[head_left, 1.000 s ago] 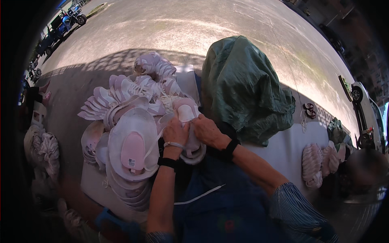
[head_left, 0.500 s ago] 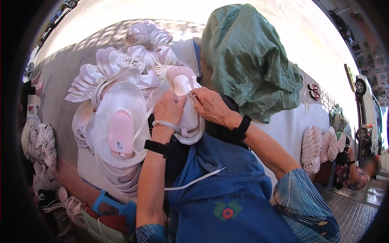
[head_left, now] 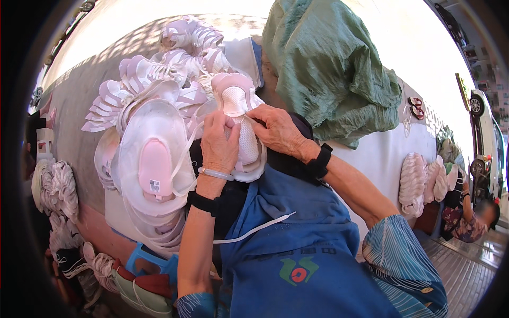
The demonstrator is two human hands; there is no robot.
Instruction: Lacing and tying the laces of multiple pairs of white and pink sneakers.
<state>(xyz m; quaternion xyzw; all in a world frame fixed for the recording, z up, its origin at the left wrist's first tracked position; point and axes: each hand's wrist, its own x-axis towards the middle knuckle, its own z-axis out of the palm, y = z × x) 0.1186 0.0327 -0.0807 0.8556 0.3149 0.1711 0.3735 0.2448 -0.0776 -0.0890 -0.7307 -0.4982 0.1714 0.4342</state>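
Pavement (head_left: 79,153) beyond, fingers (head_left: 261,113) nearly together on pale shoe upper (head_left: 247,140)

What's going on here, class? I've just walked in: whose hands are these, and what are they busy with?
A person in a blue apron has both hands on a white and pink shoe upper. The left hand and right hand pinch it near the base of its raised tongue; exactly what the fingertips hold is hidden. To the left is a stack of pale shoe pieces; a crumpled green covering stands beyond the right hand.
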